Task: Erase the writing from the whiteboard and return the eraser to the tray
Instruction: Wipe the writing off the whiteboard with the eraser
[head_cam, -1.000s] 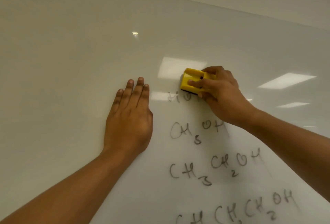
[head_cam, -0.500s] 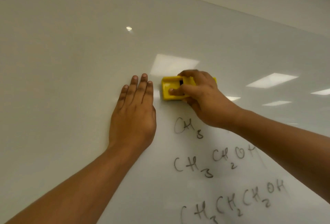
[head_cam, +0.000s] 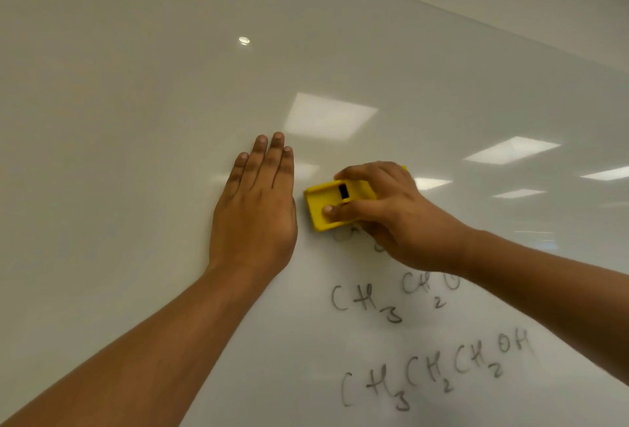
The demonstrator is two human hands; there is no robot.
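Observation:
A white whiteboard fills the view. My right hand grips a yellow eraser and presses it flat on the board, just right of my left hand. That left hand lies flat on the board, fingers together and pointing up, holding nothing. Faint smudged marks show under the eraser's lower edge. Below them stand two lines of dark handwritten chemical formulas, the lower line being longer. My right forearm hides part of the upper line. No tray is in view.
The board's top edge runs diagonally across the upper right, with a pale wall above it. Ceiling lights reflect on the board. A small round shiny spot sits on the upper board.
My right hand has slid the eraser down and to the left. The top formula line is gone and the second line is now smeared and mostly wiped. My left hand stays flat.

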